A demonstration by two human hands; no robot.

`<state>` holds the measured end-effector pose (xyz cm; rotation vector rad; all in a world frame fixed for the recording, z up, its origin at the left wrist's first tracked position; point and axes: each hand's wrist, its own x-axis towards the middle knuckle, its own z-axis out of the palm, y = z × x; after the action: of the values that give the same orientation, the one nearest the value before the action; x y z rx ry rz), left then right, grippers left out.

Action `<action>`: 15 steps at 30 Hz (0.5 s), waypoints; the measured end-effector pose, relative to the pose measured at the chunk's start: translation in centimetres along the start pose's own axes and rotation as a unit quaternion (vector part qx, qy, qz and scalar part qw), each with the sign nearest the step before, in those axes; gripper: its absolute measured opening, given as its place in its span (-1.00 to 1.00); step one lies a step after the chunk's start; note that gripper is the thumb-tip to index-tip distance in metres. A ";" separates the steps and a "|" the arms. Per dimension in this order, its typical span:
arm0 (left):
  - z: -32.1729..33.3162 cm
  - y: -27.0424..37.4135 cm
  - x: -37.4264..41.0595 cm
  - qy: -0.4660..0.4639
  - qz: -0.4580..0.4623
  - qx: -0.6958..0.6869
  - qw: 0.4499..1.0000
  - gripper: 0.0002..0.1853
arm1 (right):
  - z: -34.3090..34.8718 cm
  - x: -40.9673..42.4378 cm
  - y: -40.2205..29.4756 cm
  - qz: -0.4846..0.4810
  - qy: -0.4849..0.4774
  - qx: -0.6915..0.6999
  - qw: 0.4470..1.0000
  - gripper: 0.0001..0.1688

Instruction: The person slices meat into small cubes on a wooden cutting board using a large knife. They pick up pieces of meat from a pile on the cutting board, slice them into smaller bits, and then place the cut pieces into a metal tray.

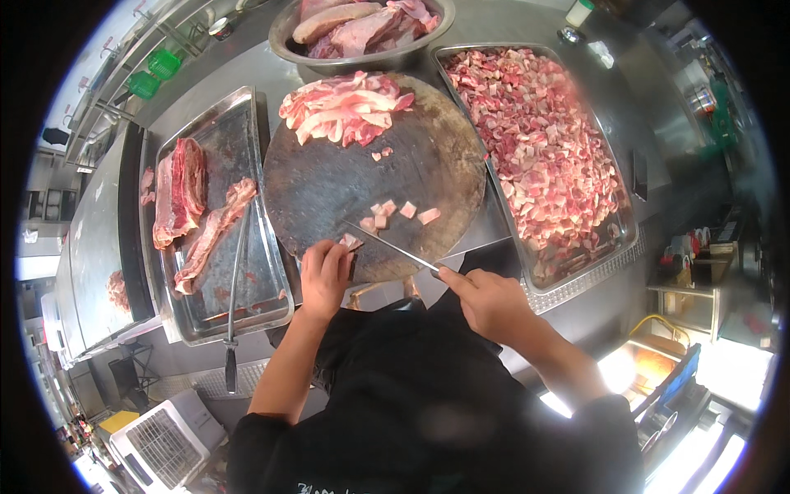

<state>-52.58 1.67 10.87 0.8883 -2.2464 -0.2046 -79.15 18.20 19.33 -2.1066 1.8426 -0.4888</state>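
Observation:
My left hand (pixel 324 275) pinches a small strip of raw meat (pixel 350 241) at the near left edge of a round wooden chopping block (pixel 432 154). My right hand (pixel 494 302) grips the handle of a knife (pixel 395 248), its thin blade slanting up and left over the block, its tip just beyond the strip. Several cut meat cubes (pixel 381 220) lie just past the blade. Two tiny scraps (pixel 376 157) lie farther back, near a pile of raw meat slices (pixel 345 108) on the block's far side.
Left of the block, a metal tray (pixel 284 309) holds a thick meat slab (pixel 179 188) and a long strip (pixel 216 238); a sharpening steel (pixel 237 272) leans across its near rim. Right, another tray (pixel 626 213) holds diced meat (pixel 537 142). Behind stands a metal basin (pixel 364 60) of large meat pieces.

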 end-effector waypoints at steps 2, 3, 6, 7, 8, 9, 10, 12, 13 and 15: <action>0.1 0.0 0.3 -0.012 0.010 -0.001 1.000 -0.73 | -0.3 0.1 -1.7 -0.018 0.001 -0.002 1.000 -0.34; 0.1 -0.1 0.7 -0.015 0.015 0.002 1.000 -0.73 | -0.2 0.2 -2.1 -0.031 0.003 -0.004 1.000 -0.34; 0.4 0.1 0.9 -0.003 0.024 0.014 1.000 -0.72 | 1.8 1.5 -2.3 -0.029 0.002 0.003 1.000 -0.31; 0.4 0.1 0.7 -0.004 0.024 0.012 1.000 -0.71 | 2.8 1.9 -2.3 -0.026 0.000 0.000 1.000 -0.30; 0.4 0.1 0.8 -0.001 0.030 0.014 0.999 -0.70 | 3.8 2.7 -2.5 -0.021 -0.006 -0.001 1.000 -0.30; 0.5 0.1 0.8 -0.004 0.027 0.018 0.999 -0.69 | 4.7 3.8 -2.6 -0.016 -0.010 -0.003 1.000 -0.30; 0.5 0.1 0.7 -0.008 0.024 0.021 0.999 -0.68 | 5.2 4.2 -2.7 -0.010 -0.015 -0.005 1.000 -0.30; 0.1 0.1 0.5 -0.013 0.016 0.019 1.000 -0.67 | 4.9 2.9 -1.2 0.013 -0.030 0.055 0.998 -0.31; -0.1 0.6 0.6 -0.014 0.009 0.009 1.000 -0.67 | 4.4 2.0 -0.1 0.027 -0.037 0.083 0.996 -0.31; -0.3 0.8 0.2 -0.003 -0.011 -0.002 1.000 -0.66 | 2.9 0.6 2.0 0.011 -0.014 0.118 0.993 -0.34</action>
<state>-52.88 2.18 11.47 0.9107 -2.2428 -0.2221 -79.63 17.37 15.91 -1.9265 1.6983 -0.6344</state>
